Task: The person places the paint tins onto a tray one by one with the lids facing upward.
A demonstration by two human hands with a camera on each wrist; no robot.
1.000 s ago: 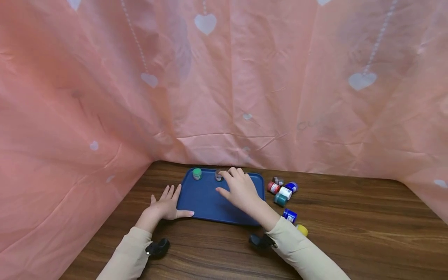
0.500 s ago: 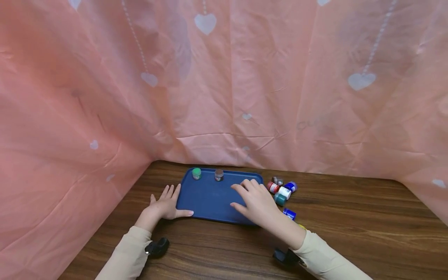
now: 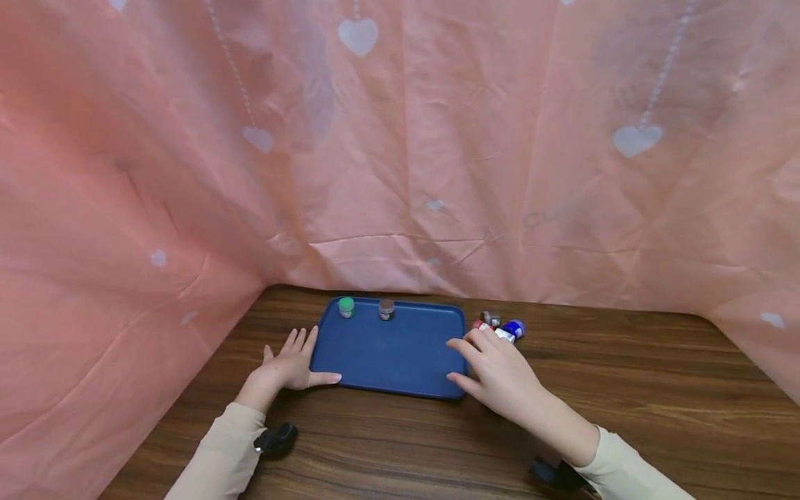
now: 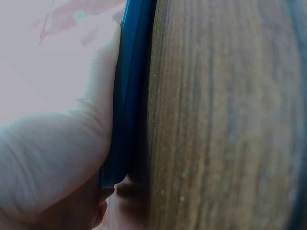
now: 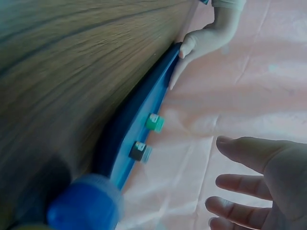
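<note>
The right hand [image 3: 500,375] has come off the blue tray [image 3: 387,354], leaving the brown-capped jar [image 3: 386,310] beside the green-capped jar [image 3: 346,307] at the tray's far edge. Its grip is open and empty, above the loose jars [image 3: 503,328] off the tray's right edge. The left hand [image 3: 289,364] lies flat against the tray's left edge. Most of the tray is free, and the bench [image 3: 625,389] to the right is bare.

The middle of the blue tray [image 3: 387,351] is left bare; its far edge is occupied by two small jars [image 3: 366,308], and clustered jars [image 3: 503,328] crowd its right side.
</note>
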